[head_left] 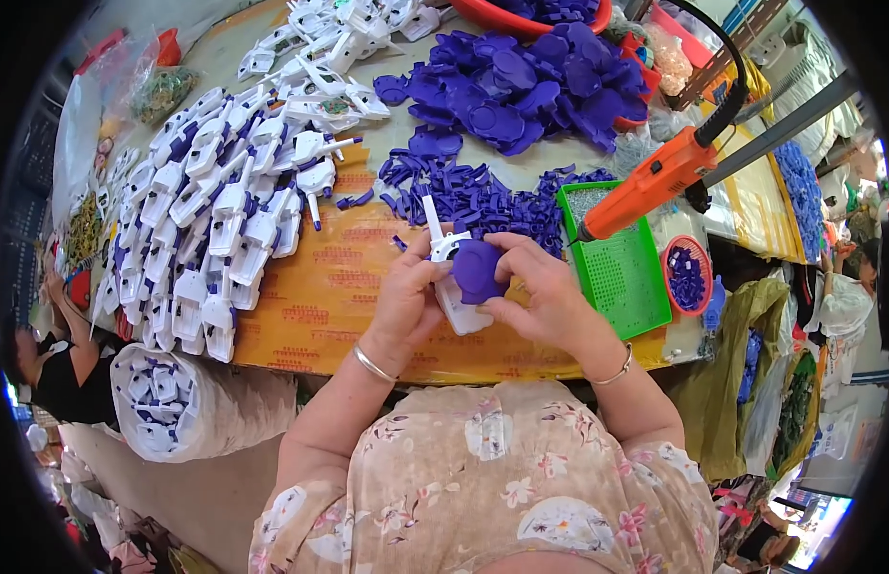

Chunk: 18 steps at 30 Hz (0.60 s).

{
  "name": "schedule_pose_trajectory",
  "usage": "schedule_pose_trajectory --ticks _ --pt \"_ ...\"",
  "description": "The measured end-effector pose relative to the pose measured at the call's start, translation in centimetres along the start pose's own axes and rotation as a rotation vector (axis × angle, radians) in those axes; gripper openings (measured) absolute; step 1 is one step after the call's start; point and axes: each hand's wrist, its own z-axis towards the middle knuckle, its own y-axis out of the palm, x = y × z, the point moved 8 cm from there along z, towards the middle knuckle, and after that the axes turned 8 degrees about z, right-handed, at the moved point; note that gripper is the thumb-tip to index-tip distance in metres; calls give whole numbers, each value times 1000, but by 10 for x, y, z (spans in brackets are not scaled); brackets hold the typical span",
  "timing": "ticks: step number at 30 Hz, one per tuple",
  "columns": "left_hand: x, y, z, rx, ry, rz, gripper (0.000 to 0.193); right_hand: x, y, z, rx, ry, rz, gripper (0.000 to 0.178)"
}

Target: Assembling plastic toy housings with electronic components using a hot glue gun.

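Close to the table's front edge, my left hand (406, 298) is closed around a white plastic toy part (461, 311) with a long narrow stem pointing away from me. My right hand (548, 295) pinches a round purple plastic cover (477, 272) by its right side. The cover lies over the middle of the white part and hides some of it; whether the two are joined I cannot tell. Just beyond my hands is a heap of small curved purple pieces (492, 203). An orange electric screwdriver (647, 187) hangs to the right, its tip above a green tray (612, 287).
Many white-and-purple assemblies (229, 206) cover the table's left side, with more white parts (353, 43) behind. Larger purple covers (521, 86) are piled at the back. A red basket (701, 298) of purple bits stands right. A filled sack (224, 407) and another person (76, 368) are at left.
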Motion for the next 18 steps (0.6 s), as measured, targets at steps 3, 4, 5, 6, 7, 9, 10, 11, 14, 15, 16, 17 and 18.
schedule_pose_trajectory --ticks 3,4,5,6,7,9,10,11,14,15,16,17,18 --pt "-2 3 -3 -48 -33 16 48 7 5 -1 -39 16 179 42" --pt "0 4 -4 -35 -10 34 50 4 -1 -2 64 27 133 47" --pt "2 4 -4 -20 14 52 52 2 -7 -4 165 38 88 52" --pt "2 3 -5 -15 14 52 52 -2 -8 -5 213 -34 50 59" --pt "4 3 -6 -12 53 69 52 -4 -4 -6 211 -34 53 59" --pt "5 3 -7 -10 87 87 53 -8 5 -9 181 16 -66 58" --pt "7 2 -7 -8 130 109 51 -8 8 -9 205 -8 -122 60" --pt "8 1 -7 -6 173 130 49 -10 10 -8 205 -5 -123 60" --pt "4 2 -7 27 187 152 45 -12 13 -9 197 41 -202 63" --pt "3 3 -7 26 186 151 45 -10 15 -10 191 42 -231 63" --pt "2 5 -8 17 187 160 44 -9 17 -11 185 42 -260 63" --pt "1 6 -9 9 189 169 43 -8 18 -12 184 43 -260 63" --pt "0 9 -11 10 189 168 43 -8 19 -13 182 46 -274 63"
